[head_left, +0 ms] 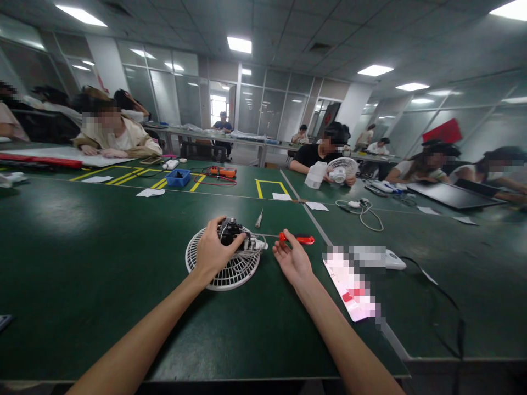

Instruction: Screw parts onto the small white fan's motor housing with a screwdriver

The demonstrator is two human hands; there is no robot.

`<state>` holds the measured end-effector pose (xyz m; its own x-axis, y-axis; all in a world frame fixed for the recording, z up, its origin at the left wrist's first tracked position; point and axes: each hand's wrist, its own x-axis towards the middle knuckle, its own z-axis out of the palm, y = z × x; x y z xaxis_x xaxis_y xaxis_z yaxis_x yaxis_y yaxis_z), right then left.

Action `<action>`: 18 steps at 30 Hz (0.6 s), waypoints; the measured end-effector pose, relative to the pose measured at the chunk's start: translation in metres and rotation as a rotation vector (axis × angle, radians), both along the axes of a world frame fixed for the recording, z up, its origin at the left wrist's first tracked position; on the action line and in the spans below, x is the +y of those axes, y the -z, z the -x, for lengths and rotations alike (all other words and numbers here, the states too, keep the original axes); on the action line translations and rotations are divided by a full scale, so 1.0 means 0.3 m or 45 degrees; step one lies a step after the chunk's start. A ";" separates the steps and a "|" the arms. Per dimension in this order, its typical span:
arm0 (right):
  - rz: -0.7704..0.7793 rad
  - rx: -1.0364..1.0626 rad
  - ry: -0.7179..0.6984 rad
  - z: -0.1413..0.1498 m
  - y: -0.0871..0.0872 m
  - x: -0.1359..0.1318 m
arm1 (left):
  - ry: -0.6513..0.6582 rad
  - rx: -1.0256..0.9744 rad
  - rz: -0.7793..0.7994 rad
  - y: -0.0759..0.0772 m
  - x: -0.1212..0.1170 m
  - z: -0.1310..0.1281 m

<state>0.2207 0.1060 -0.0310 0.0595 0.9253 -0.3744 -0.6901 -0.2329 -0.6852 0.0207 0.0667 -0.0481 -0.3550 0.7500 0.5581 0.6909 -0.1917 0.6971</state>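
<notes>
In the head view, a white round fan grille point(233, 282) lies on the green table in front of me. On top of it sits a black fan motor point(231, 230) with white wires and small white parts. My left hand point(216, 249) is wrapped round this motor from the left. My right hand point(293, 257) pinches the red handle of a screwdriver point(305, 240) between thumb and fingers. Its thin shaft points left at the motor's right side; whether the tip touches a screw is too small to tell. A small clear-bodied tube with a pointed tip point(259, 219) lies behind the grille.
A pink-and-white card point(349, 288) and a white device with a cable point(395, 260) lie to my right. Further back are a blue bin point(178, 177), an orange meter point(223, 171) and a coiled white cable point(370, 214). Across the table a person holds a white fan point(341, 170).
</notes>
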 end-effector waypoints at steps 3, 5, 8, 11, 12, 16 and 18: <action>-0.070 0.016 0.038 0.002 0.001 -0.002 | -0.001 0.000 -0.001 0.000 -0.001 0.001; -0.112 0.036 0.059 0.001 -0.005 -0.003 | 0.000 -0.001 -0.011 0.001 -0.001 0.003; -0.121 0.075 0.062 -0.002 -0.011 -0.004 | 0.014 0.002 -0.034 0.004 0.001 0.004; -0.109 0.078 0.058 0.000 -0.006 -0.003 | 0.018 0.006 -0.039 0.006 0.003 0.004; -0.095 0.064 0.060 0.002 -0.003 -0.003 | 0.016 0.006 -0.036 0.007 0.003 0.004; -0.033 0.009 0.055 0.013 0.010 -0.003 | 0.012 0.003 -0.028 0.007 0.006 0.004; -0.044 0.014 0.043 0.015 0.011 -0.004 | 0.014 0.002 -0.027 0.007 0.006 0.004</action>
